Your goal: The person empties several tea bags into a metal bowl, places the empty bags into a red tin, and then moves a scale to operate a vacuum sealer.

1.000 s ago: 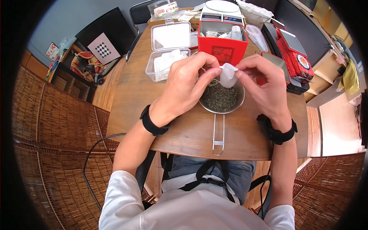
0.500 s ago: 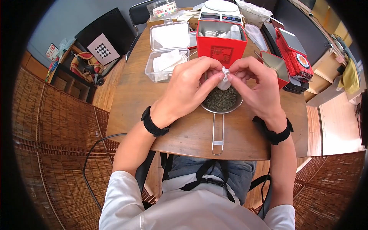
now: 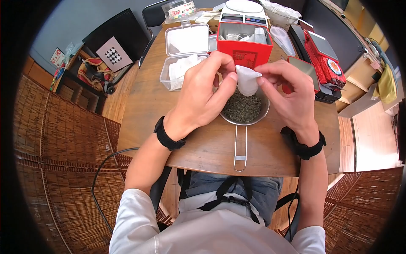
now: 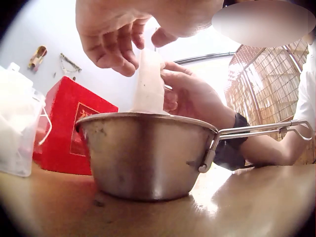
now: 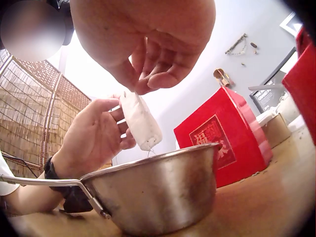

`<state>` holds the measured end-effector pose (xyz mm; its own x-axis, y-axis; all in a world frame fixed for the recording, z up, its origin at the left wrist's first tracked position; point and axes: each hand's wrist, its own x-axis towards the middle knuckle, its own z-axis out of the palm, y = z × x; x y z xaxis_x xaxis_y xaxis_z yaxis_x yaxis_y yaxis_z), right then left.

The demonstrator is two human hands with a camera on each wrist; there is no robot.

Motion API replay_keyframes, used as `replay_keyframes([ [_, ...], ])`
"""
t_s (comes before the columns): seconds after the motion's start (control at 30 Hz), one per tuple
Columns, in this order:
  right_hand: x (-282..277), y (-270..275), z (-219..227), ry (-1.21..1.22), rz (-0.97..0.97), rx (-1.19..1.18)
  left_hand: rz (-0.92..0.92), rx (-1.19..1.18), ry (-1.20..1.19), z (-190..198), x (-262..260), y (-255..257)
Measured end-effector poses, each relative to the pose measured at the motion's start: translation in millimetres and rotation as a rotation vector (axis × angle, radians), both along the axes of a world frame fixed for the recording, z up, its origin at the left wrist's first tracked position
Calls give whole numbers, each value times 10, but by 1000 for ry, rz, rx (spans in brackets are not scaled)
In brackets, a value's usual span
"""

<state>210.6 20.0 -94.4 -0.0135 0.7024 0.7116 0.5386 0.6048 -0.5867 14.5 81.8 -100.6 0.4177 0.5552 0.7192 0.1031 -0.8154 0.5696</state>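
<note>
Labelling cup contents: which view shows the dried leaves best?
Head: it looks down into the metal cup, so the dried leaves show. Both wrist views look from the side and show none of them; the cup blocks them.

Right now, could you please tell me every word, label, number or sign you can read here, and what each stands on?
"福", apparently: in the seal on the red box; its other characters are too blurred.
"50", apparently: on the label of the clear tub; the rest is too small.
Unreadable: the white sign at far left, the dark poster, the scale's panel and the round sticker.
</note>
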Motion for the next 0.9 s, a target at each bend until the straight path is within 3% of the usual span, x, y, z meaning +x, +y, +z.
replay_keyframes([
  [0.13, 2, 8, 4, -36, 29, 65, -30, 105, 59, -5, -3, 17],
  [0.27, 1, 17, -12, -25, 41, 57, -15, 97, 104, 3, -11, 8],
  [0.33, -12, 8, -16, -27, 42, 51, -27, -5, -3, 29, 25, -38],
  [0.43, -10, 12, -22, -36, 42, 54, -44, 96, 105, 23, -4, 15],
  [0.9, -21, 24, -49, -87, 73, 35, -23, 109, 75, -18, 1, 6],
])
